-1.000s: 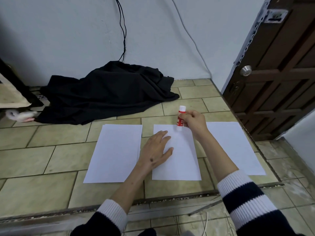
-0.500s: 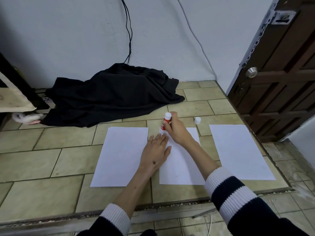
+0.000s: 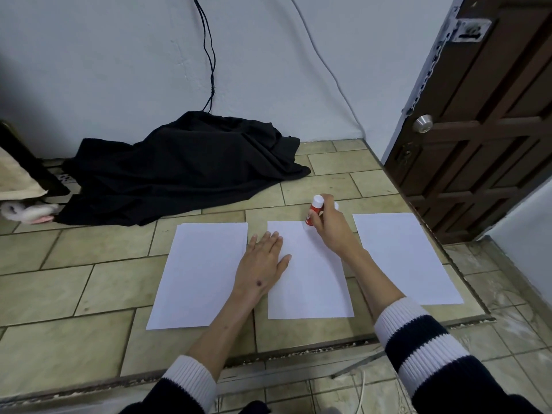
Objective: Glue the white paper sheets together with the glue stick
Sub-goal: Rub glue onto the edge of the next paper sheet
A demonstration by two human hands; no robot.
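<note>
A: What is seen nearest?

B: Two striped sleeves — dark with white bands — are seen at the bottom edge, forearms stretched over the tiled floor (image 3: 74, 294).

A: And the hands?

B: The left hand (image 3: 263, 261) is laid flat, fingers straight, across the left edge of the middle sheet (image 3: 310, 282). The right hand (image 3: 330, 227) is curled round the glue stick (image 3: 313, 212), which is held tilted with its lower end at the sheet's far edge, white top upward.

A: How are the sheets placed?

B: Three white sheets are laid side by side on the floor, apart from one another — the left sheet (image 3: 200, 273), the middle one, and the right sheet (image 3: 403, 255).

A: Farther back?

B: A heap of black cloth (image 3: 179, 171) is seen against the white wall, with a black cable (image 3: 209, 55) hung above it. A brown wooden door (image 3: 484, 121) with a metal knob is seen at the right.
</note>
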